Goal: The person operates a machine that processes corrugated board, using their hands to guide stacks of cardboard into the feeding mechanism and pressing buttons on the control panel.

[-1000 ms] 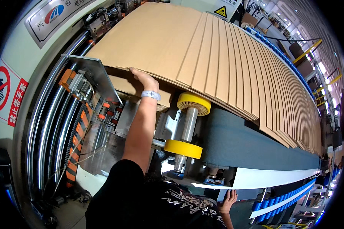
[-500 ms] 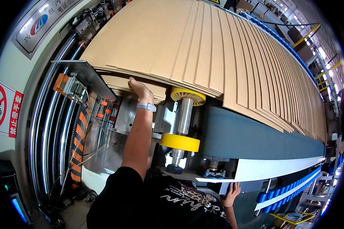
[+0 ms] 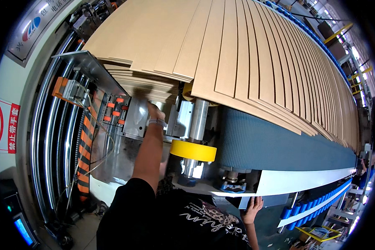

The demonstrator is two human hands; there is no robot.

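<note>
My left hand (image 3: 155, 111) reaches in just below the front edge of a stack of cardboard sheets (image 3: 141, 85), close to a metal plate. Its thumb side shows, but the other fingers are hidden, and I cannot tell if it touches the stack. More brown cardboard sheets (image 3: 227, 71) lie overlapped like shingles above, running back along a dark ribbed conveyor belt (image 3: 275, 141). My right hand (image 3: 251, 210) lies with fingers stretched over the edge of a grey panel (image 3: 271, 203), holding nothing.
Yellow wheels (image 3: 193, 150) sit on a steel shaft (image 3: 199, 121) right of my left forearm. An upright metal guide plate (image 3: 91, 68) borders the stack on the left, beside steel rollers (image 3: 50, 146) and an orange-black striped strip (image 3: 85, 162). Blue rollers (image 3: 308, 208) line the right side.
My left hand has dropped from the stack's front edge toward me. The overlapping sheets have shifted left, and more layered edges of the lower stack show. My right hand stays on the panel.
</note>
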